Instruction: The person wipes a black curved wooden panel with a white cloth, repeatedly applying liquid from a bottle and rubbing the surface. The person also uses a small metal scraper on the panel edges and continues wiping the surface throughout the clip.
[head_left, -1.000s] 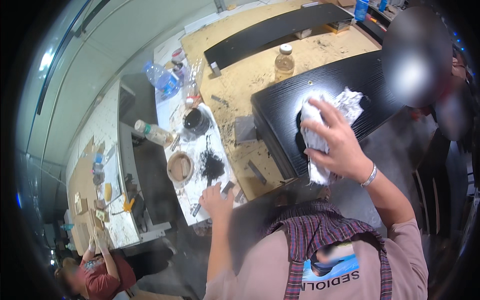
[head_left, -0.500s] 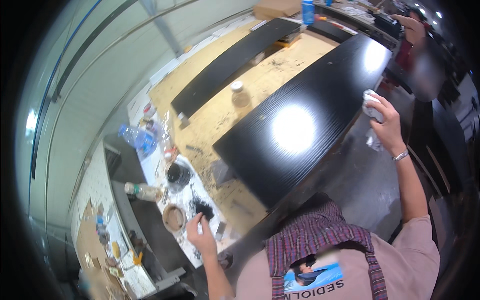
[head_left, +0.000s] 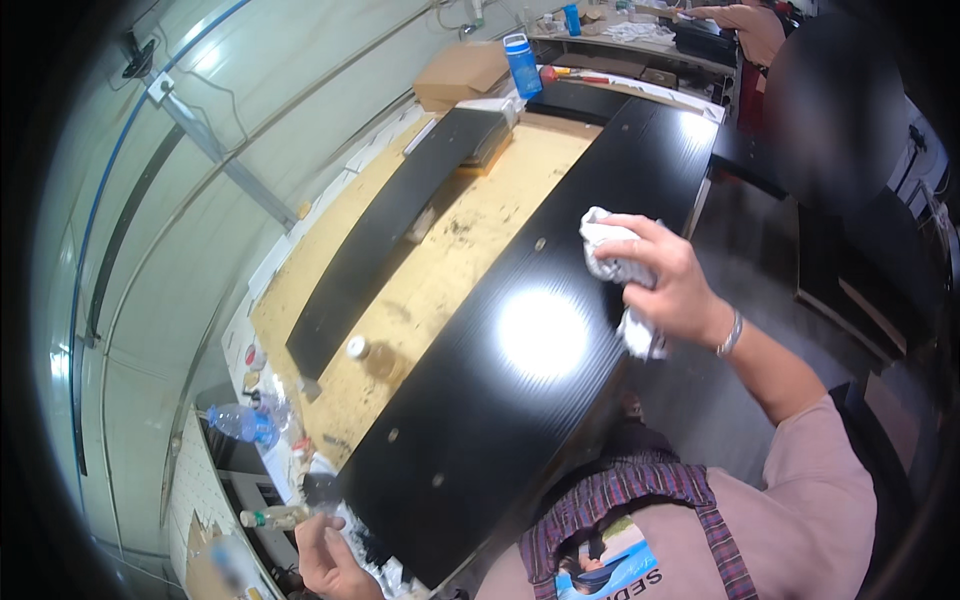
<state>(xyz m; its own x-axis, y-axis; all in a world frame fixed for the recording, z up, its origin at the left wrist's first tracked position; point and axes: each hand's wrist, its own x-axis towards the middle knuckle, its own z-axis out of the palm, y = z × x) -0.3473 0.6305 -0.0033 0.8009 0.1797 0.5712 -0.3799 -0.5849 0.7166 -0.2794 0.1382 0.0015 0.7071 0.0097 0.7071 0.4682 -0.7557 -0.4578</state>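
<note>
A crumpled white cloth (head_left: 610, 258) is gripped in my right hand (head_left: 676, 278), with a loose end hanging below the fingers. This hand is over the right edge of a long glossy black panel (head_left: 470, 400), whose grain catches a bright lamp reflection; I cannot tell whether the cloth touches it. Small round spots dot the panel's surface. Low on the left, my left hand (head_left: 335, 562) has its fingers curled together beside the panel's near corner. Whatever it may hold is hidden. Next to it lies a dark jar (head_left: 320, 490), partly covered.
A narrower black panel (head_left: 385, 245) lies on the yellowish tabletop (head_left: 480, 215), near a capped bottle of amber liquid (head_left: 375, 358). A clear plastic bottle (head_left: 243, 424) is at the left edge. Behind stand a blue bottle (head_left: 522, 66) and a cardboard box (head_left: 460, 72). Another person (head_left: 757, 35) works far right.
My right hand has moved left with the cloth, from beside the panel to over its edge. My left hand has shifted down and left, away from the black patch. The view has turned.
</note>
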